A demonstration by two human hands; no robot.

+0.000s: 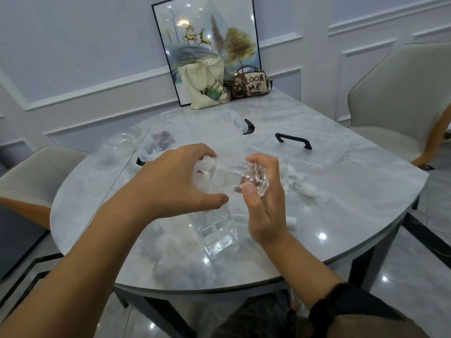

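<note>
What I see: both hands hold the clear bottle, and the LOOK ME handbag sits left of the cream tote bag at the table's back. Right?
Not quite: in the head view the LOOK ME handbag sits right of the cream tote bag, not left. The rest holds: left hand and right hand both hold the clear bottle, and the bags are at the back of the table.

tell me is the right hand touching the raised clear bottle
Touching. Head view shows the right hand gripping the base of the clear bottle between thumb and fingers.
</note>
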